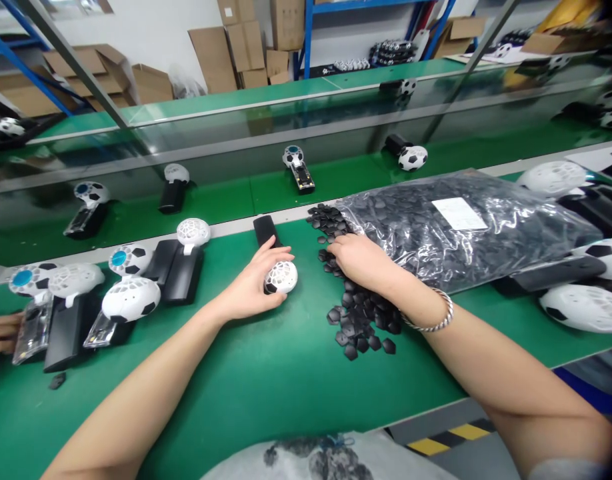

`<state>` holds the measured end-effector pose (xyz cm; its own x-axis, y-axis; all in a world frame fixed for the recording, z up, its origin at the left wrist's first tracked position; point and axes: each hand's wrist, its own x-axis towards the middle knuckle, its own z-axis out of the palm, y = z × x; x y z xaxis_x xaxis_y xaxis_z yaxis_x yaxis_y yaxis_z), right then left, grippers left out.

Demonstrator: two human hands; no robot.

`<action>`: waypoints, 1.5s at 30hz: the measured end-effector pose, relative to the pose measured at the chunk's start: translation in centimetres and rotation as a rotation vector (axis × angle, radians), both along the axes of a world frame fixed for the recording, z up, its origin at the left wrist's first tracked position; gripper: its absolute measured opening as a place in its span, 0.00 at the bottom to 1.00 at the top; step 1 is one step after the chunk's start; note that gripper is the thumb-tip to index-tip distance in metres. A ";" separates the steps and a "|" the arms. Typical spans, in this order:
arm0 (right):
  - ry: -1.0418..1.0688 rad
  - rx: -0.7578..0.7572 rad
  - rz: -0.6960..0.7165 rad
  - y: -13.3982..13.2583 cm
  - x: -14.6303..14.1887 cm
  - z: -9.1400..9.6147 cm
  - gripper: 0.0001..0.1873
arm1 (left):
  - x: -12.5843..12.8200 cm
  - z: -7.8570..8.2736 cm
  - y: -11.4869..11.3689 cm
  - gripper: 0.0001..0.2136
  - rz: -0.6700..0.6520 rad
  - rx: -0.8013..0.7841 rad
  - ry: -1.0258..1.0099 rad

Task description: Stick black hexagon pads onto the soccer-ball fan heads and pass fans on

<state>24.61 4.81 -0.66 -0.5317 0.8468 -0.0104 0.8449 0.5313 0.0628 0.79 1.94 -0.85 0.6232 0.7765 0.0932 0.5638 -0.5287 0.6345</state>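
My left hand (pixel 253 283) is wrapped round the white football-patterned head of a small hand fan (pixel 282 276) whose black handle (pixel 265 230) points away from me on the green table (pixel 266 373). My right hand (pixel 359 259) rests palm down with curled fingers on a heap of small black pentagon pieces (pixel 361 320), spilling from a clear plastic bag (pixel 461 227) full of them. A silver bracelet (pixel 433 320) circles my right wrist. What the right fingers grip is hidden.
Several similar fans (pixel 131 297) lie at the left of the table, where another person's hand (pixel 1 333) shows at the edge. More fans (pixel 581 307) lie at the right. A green conveyor belt (pixel 226 197) behind carries further fans (pixel 299 167). Cardboard boxes (pixel 246 47) stand at the back wall.
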 end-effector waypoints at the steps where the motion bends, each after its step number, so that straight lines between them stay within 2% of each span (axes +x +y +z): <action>1: 0.019 -0.015 0.005 0.0 0.2 0.0 0.11 | 0.0 0.0 0.0 0.26 -0.001 -0.002 0.002; 8: 0.201 -0.076 0.013 0.2 0.1 0.3 0.10 | -0.1 0.0 0.0 0.26 -0.003 0.006 0.004; 12: 0.537 -0.230 -0.049 -0.9 -0.7 1.1 0.08 | -0.1 -0.3 0.1 0.24 0.000 0.003 -0.038; 17: 0.785 -0.418 0.039 -2.2 -1.6 1.4 0.06 | -0.1 -0.6 0.4 0.24 -0.017 -0.003 -0.086; 21: 0.780 -0.415 0.131 -2.5 -1.8 1.2 0.10 | -0.2 -0.8 0.5 0.24 -0.026 0.002 -0.098; 24: 0.781 -0.336 0.130 -2.5 -1.9 1.2 0.09 | -0.2 -0.9 0.4 0.25 -0.029 0.012 -0.101; 29: 0.898 -0.212 0.141 -3.0 -2.4 1.0 0.04 | 0.0 -0.9 0.4 0.24 -0.023 0.023 -0.102; 33: 1.027 -0.443 0.055 -3.5 -3.1 0.6 0.02 | 0.1 -0.8 0.3 0.23 -0.003 0.012 -0.115; 35: 1.078 -0.509 0.035 -3.5 -3.4 0.2 0.02 | 0.2 -0.8 0.3 0.23 0.007 0.014 -0.120; 40: 1.145 -0.582 0.022 -3.2 -4.2 -0.8 0.02 | 0.4 -0.8 0.3 0.22 0.013 0.016 -0.124; 45: 1.177 -0.529 0.020 -2.9 -4.5 -1.2 0.02 | 0.6 -0.7 0.2 0.19 0.022 0.018 -0.132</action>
